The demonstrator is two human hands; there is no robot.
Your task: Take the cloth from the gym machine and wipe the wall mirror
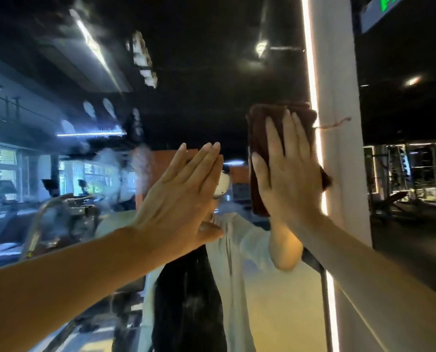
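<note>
A white pillar (339, 148) blocks rightward; mirror (199, 72) leftward seems open.

Commercial gym interior, dim, black ceiling. Large wall mirror (186, 102) reflecting row of cardio machines (67, 196) facing bright windows (1, 171) on left. Linear ceiling lights (92, 39) and recessed spots mirrored overhead. White pillar (339, 148) edged with glowing LED strip (313, 92) on right. Beyond pillar, weight racks (400, 171) and bench frames in darker zone. Green exit sign (387, 3) hung top right.
</note>
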